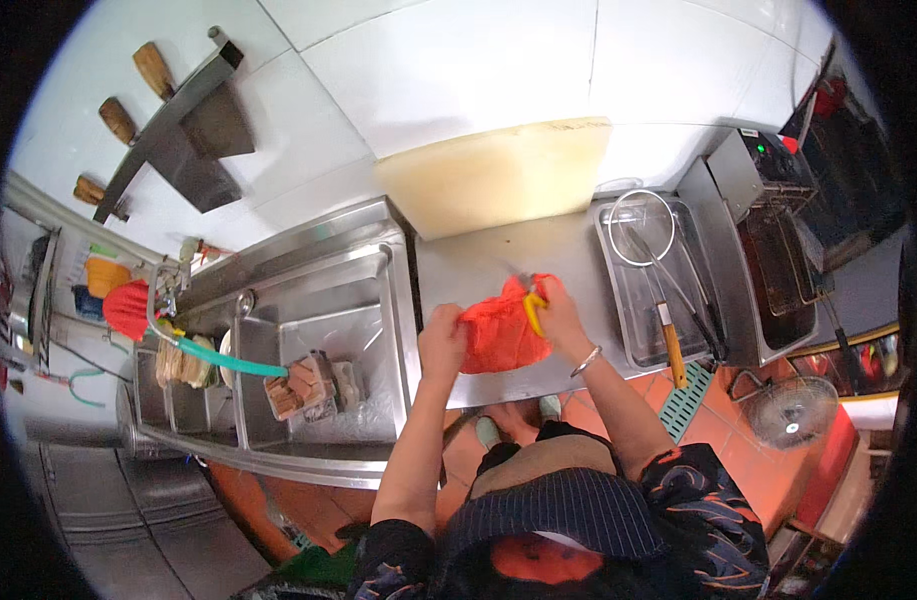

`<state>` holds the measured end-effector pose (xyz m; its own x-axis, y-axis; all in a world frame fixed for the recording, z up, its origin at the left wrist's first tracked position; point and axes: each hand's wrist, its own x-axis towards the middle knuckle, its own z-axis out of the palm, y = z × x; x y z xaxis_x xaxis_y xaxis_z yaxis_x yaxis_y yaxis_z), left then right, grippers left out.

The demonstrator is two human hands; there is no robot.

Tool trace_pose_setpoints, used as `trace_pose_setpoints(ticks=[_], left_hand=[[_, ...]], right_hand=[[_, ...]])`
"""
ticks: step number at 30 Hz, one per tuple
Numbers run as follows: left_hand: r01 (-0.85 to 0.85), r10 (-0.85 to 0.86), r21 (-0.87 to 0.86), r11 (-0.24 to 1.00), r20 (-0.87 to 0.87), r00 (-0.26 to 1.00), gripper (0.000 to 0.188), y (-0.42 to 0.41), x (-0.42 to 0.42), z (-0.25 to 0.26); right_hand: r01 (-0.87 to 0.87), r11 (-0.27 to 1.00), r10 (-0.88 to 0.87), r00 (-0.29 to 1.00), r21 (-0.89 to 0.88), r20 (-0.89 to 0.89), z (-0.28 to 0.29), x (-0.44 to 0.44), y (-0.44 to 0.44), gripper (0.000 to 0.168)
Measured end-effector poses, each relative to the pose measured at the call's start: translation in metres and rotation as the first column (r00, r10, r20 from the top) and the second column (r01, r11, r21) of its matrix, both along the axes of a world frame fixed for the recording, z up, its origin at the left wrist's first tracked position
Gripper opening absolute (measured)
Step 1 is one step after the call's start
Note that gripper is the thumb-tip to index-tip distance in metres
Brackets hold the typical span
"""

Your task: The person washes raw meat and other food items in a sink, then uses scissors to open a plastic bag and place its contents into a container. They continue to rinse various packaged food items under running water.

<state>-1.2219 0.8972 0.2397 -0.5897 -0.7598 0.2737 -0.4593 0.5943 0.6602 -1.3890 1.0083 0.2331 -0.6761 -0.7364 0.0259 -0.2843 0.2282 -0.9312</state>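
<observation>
Between my two hands a red plastic bag (503, 330) is stretched out above the steel counter (473, 274). The fingers of my left hand (441, 345) are closed on its left edge. My right hand (563, 322) grips yellow-handled scissors (535, 311) and touches the bag's upper right corner; the blades point up and left and are blurred. Whether my right fingers also pinch the bag, I cannot tell. Behind the bag, a pale cutting board (503, 176) leans on the white wall.
A steel sink (331, 322) at left holds a plastic container of reddish blocks (301, 386) under a green hose (225, 360). To the right stand a steel tray (631, 330) with a strainer (642, 227) and tongs, then a fryer (777, 277). Cleavers (195, 172) hang on the wall.
</observation>
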Motion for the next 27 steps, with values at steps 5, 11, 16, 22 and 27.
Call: trace_pose_setpoints(ticks=[5,11,16,22,27], left_hand=[[-0.214,0.267,0.39,0.896,-0.087,0.96,0.018,-0.008,0.054,-0.028],[-0.096,0.133,0.32,0.942,-0.095,0.987,0.022,0.011,0.029,0.018],[-0.249,0.381,0.494,0.833,-0.184,0.906,0.026,0.01,0.035,0.031],[-0.053,-0.035,-0.455,0.889,-0.183,0.982,0.029,0.064,0.008,0.087],[0.299,-0.334,-0.414,0.86,-0.013,0.942,0.021,0.09,-0.009,0.074]], right_hand=[[0.117,0.993,-0.117,0.992,0.004,-0.04,-0.016,-0.033,0.012,0.022],[-0.137,0.989,0.131,0.985,-0.053,-0.111,0.012,-0.016,-0.001,0.03],[-0.066,0.989,0.056,0.995,-0.132,-0.078,0.048,-0.007,-0.006,0.02],[-0.041,0.973,0.058,0.996,-0.226,0.068,0.055,-0.02,0.021,0.024],[-0.024,0.913,0.201,0.895,-0.407,0.398,0.037,-0.027,0.033,0.01]])
